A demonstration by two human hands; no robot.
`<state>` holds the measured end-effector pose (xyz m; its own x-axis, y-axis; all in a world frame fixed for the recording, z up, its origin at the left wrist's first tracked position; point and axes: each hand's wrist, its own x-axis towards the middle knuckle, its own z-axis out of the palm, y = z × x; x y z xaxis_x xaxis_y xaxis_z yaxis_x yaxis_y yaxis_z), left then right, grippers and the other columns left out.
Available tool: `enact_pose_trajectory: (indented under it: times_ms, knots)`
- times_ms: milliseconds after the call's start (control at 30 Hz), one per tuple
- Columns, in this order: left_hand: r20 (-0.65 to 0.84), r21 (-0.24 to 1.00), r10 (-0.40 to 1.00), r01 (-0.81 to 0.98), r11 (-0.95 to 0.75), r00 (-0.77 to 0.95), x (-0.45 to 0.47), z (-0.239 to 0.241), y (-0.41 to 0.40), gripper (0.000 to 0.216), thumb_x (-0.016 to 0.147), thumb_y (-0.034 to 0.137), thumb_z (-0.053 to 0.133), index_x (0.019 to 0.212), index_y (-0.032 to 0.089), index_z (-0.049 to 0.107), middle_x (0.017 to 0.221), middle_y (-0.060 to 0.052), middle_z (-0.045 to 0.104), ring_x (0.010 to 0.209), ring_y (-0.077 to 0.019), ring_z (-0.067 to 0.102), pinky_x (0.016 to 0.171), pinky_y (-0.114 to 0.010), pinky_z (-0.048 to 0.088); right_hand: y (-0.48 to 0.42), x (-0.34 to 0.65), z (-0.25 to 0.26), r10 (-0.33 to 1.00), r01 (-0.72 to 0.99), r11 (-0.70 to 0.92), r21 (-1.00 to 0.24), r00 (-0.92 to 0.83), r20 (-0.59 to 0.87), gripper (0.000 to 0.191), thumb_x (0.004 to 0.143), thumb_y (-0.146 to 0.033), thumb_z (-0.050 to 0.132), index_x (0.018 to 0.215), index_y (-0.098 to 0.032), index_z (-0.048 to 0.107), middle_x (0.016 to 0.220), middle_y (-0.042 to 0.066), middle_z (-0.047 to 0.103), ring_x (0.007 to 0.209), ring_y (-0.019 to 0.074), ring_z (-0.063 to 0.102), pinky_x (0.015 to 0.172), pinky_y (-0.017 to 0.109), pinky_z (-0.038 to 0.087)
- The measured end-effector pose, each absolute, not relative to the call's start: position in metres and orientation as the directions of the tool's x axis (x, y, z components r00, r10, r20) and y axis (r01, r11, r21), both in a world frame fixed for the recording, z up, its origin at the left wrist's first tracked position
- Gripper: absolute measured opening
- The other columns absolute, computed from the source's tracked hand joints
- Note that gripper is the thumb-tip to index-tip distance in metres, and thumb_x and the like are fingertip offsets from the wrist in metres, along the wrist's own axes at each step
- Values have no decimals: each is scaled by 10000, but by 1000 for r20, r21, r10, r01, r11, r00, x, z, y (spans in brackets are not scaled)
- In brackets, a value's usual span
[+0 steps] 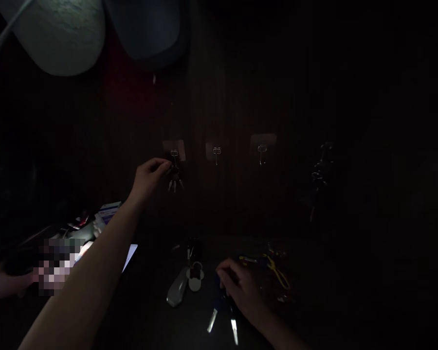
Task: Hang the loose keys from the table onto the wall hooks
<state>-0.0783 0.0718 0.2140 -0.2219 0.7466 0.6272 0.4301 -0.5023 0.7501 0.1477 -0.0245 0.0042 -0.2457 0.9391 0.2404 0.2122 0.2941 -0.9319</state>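
My left hand [149, 177] reaches up to the leftmost wall hook [174, 153], thumb and forefinger pinched at the top of a bunch of keys [175, 183] that hangs there. Whether the ring rests on the hook is too dark to tell. Low on the right, my right hand [241, 287] has its fingers closed over the top of two keys [212, 321] with dark heads, their blades pointing down. Just left of it lie a silver key fob [177, 288] and a round-lobed keychain [195, 279]. Keys with a yellow loop [277, 272] lie to its right.
Two more hooks, a middle one [216, 153] and a right one [262, 150], are fixed to the dark wall. Farther right hangs another key bunch [318, 180]. Caps [149, 34] hang above. Boxes [109, 211] and a lit, partly blurred area sit lower left.
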Motion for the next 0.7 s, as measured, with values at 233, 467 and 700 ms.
enact_pose_trajectory:
  times_ms: [233,467,700]
  knots:
    - [544,800,815,417,-432,-199,-80,217,85,201,677,346,651,748,165,701,747,-18,683,731,-162,595,682,-246,431,-24,147,6,940,256,303,-918,-241,243,258,860,-406,450,777,-198,579,594,-34,518,547,111,490,534,215,369]
    - [542,802,796,449,-394,-268,-83,212,89,200,652,351,667,738,173,698,740,-16,688,718,-159,595,654,-231,422,-25,147,9,936,262,321,-910,-233,263,248,853,-397,450,763,-200,570,585,-31,521,555,117,503,537,216,382]
    - [435,879,817,373,-296,-378,-76,196,80,305,690,461,620,694,161,674,620,15,639,633,-141,555,552,-211,389,-26,146,10,944,261,294,-919,-233,236,227,843,-373,461,750,-196,568,575,-36,515,550,114,499,537,216,378]
